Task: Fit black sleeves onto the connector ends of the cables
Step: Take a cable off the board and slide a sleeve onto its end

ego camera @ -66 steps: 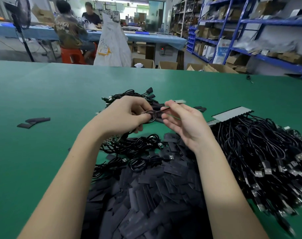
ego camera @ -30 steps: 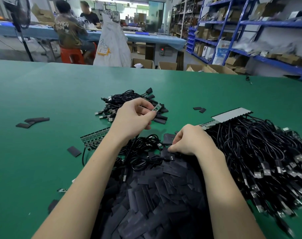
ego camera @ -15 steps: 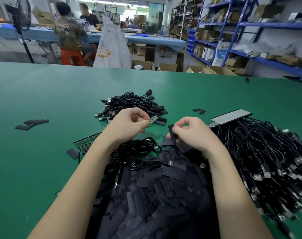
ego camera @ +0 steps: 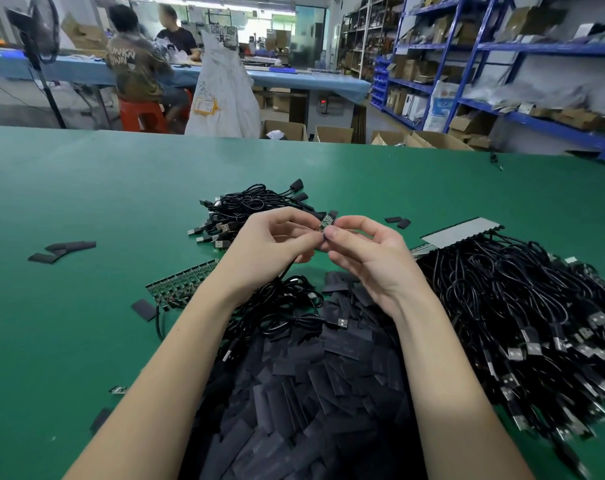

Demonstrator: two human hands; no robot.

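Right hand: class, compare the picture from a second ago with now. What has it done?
The right hand rose from the pile of black sleeves to meet the left hand at the cable's green connector end, apparently pinching a sleeve. The left hand kept its grip; both cable heaps stayed.

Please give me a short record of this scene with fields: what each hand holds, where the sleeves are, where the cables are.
left hand: pinches the small green circuit-board end of a cable
right hand: fingertips at the same end; whether it holds a sleeve cannot be seen
sleeve pile: near, between the forearms
big cable heap: at the right
smaller cable heap: beyond the hands
table: green
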